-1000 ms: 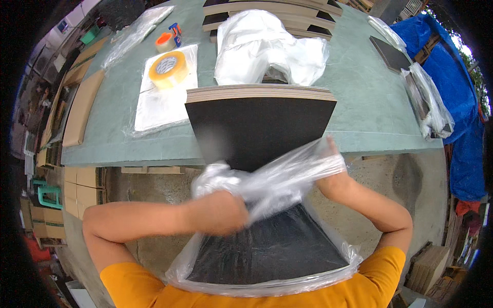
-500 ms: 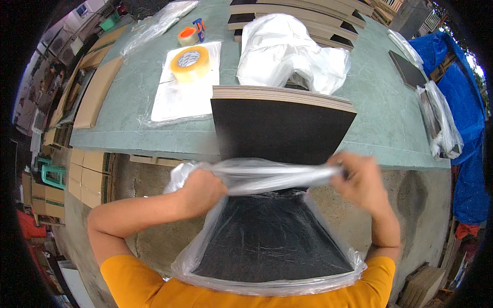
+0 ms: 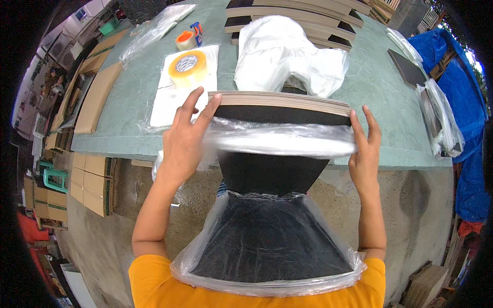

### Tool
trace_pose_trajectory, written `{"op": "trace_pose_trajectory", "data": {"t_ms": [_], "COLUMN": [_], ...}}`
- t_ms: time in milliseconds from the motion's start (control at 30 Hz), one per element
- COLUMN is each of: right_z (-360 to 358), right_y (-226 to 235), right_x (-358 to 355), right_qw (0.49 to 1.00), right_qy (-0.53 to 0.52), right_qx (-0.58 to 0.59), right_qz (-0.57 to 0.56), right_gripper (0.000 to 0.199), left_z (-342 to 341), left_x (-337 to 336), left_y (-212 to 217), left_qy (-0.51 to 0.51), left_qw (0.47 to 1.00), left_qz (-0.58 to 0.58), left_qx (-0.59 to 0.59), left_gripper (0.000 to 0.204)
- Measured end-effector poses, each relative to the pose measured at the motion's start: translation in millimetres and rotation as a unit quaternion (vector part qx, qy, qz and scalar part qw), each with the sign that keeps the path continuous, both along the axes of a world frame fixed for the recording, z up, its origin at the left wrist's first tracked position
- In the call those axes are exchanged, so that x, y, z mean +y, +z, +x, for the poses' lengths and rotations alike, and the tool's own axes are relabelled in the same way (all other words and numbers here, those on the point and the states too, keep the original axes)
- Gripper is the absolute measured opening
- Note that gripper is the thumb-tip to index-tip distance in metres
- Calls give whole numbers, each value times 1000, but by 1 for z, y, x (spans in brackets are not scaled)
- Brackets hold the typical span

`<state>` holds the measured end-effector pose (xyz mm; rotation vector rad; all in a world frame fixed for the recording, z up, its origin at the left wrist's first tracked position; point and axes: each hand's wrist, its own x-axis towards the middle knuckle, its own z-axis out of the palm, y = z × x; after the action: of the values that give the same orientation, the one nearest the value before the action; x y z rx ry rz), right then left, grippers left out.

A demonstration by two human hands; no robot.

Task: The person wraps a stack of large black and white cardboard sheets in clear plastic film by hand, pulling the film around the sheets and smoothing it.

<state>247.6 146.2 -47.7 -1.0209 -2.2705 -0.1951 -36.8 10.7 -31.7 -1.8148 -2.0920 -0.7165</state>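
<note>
Black board stack (image 3: pixel 273 172), pale layered edges uppermost: at the middle of the surface's (image 3: pixel 123 138) near edge. Clear film band (image 3: pixel 287 145): spans the stack's upper face, between the hands.

Left hand (image 3: pixel 182 138): fingers raised and parted, one fingertip at the stack's upper left corner. Right hand (image 3: pixel 365 149): fingers extended, parted, at the stack's right end. Both sit at the film's ends; whether either grasps it cannot be told, thumbs being hidden.

Film-wrapped black stack (image 3: pixel 272 241): one, before the surface's near edge, against the orange shirt (image 3: pixel 154 280).

Surface, left part: large yellowish tape roll (image 3: pixel 188 78) on white sheeting (image 3: pixel 169 113); beyond it, small tape roll (image 3: pixel 186 45) with orange core. Far left corner: clear plastic (image 3: pixel 154 33).

Surface, beyond the stack: white plastic heap (image 3: pixel 280 51); board piles (image 3: pixel 292 19) at the far edge.

Right edge: dark panel (image 3: pixel 405 68). Near right corner: plastic-wrapped bundle (image 3: pixel 440 118).
</note>
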Motion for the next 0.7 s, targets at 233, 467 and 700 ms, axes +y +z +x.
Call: {"op": "trace_pose_trajectory", "data": {"t_ms": [233, 467, 700], "right_z": [53, 66, 56], "right_y": [8, -52, -263], "right_x": [-16, -14, -68], "right_qw": [930, 527, 611], "right_qy": [197, 303, -80], "right_qx": [194, 206, 241], "right_qz": [-240, -766, -750], "right_gripper": [50, 40, 19], "left_z": [-2, -54, -5], "left_x": [-31, -69, -93], "left_y": [5, -78, -249], "left_qy": [-103, -305, 41], "left_qw": [988, 556, 454], "left_qz": [70, -282, -279], "left_qx": [-87, -720, -845], "left_gripper": [56, 28, 18]}}
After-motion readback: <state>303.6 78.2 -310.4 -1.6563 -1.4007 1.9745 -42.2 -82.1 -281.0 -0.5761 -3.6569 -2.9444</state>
